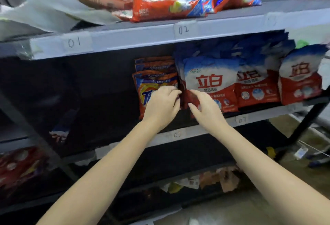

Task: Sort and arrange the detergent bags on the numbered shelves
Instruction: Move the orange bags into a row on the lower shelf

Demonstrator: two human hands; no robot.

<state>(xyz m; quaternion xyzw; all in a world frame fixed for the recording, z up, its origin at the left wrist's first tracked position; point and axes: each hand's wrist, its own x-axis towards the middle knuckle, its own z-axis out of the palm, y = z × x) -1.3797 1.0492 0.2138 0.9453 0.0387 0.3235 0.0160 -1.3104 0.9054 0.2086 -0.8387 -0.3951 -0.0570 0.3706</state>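
Hands (184,105) between orange bags (153,78), white bags (210,80)

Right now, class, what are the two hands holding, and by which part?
Both the left hand and the right hand grip the front red-and-white detergent bag at its lower left corner.

Grey metal shelving (125,35) over a glossy floor (223,214).
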